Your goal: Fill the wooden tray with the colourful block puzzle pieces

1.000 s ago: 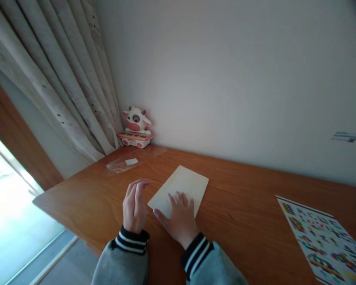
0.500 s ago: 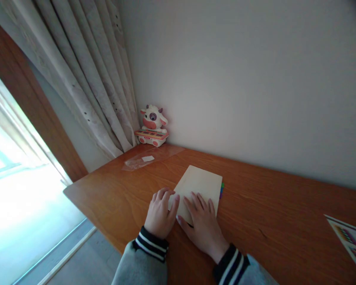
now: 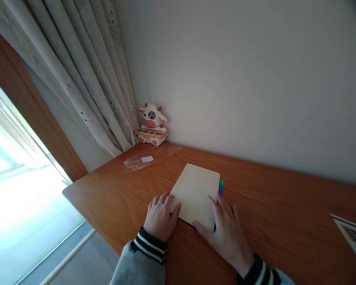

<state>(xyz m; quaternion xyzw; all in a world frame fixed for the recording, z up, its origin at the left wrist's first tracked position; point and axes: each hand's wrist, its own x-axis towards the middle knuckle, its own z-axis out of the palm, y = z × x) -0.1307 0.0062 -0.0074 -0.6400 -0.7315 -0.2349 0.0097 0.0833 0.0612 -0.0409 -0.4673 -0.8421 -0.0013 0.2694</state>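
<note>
A cream-coloured booklet (image 3: 192, 190) lies flat and slightly turned on the wooden table. Coloured index tabs (image 3: 222, 187), green, blue and purple, stick out from its right edge. At its lower left corner rests my left hand (image 3: 159, 217), fingers a little bent along the left edge and thumb over the near edge. My right hand (image 3: 227, 233) is spread at the lower right corner, its thumb by the near edge and its fingers along the right edge. Neither hand lifts the booklet.
A cow-shaped toy keyboard (image 3: 151, 126) stands in the back corner by the curtain (image 3: 86, 79). In front of it lies a clear plastic bag (image 3: 136, 161) with a white label. A printed sheet (image 3: 353, 233) lies at the right. The table's left edge faces a bright window (image 3: 20, 178).
My right hand has slid right, off the middle of the cover to its right edge, uncovering more of the booklet. My left hand has stayed almost in place.
</note>
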